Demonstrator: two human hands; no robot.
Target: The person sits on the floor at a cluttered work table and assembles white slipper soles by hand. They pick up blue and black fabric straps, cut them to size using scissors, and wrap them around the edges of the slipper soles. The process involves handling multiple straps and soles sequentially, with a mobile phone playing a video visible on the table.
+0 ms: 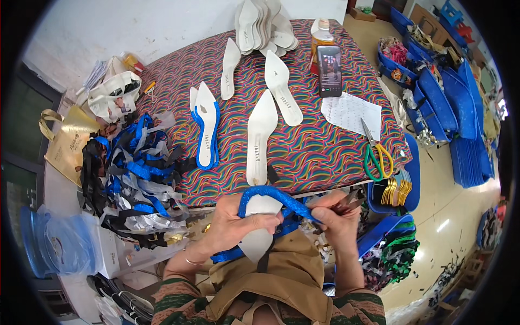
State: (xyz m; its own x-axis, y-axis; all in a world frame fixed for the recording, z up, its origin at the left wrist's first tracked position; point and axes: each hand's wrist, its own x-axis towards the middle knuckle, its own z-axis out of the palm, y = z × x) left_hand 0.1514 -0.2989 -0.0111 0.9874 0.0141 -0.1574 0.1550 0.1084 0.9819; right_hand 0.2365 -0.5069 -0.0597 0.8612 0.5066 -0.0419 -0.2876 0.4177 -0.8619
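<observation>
My left hand (227, 223) grips a white shoe insole (255, 245) over my lap, its pointed end toward me. A shiny blue trim strip (290, 201) curves round the insole's far, rounded end. Closed on the free length of that strip, my right hand (341, 218) holds it out to the right; a dark strip end shows by its fingers. Just beyond, a bare white insole (262, 135) lies on the patterned table (179, 70). Left of it rests an insole edged in blue (206, 127), and two more plain ones lie farther back.
Insoles are stacked (257, 24) at the back. A phone (330, 70) leans on a bottle (323, 33); scissors (377, 160) lie over a paper sheet (351, 112) at right. Strips are heaped (143, 173) at left. Blue bins (460, 103) stand on the floor at right.
</observation>
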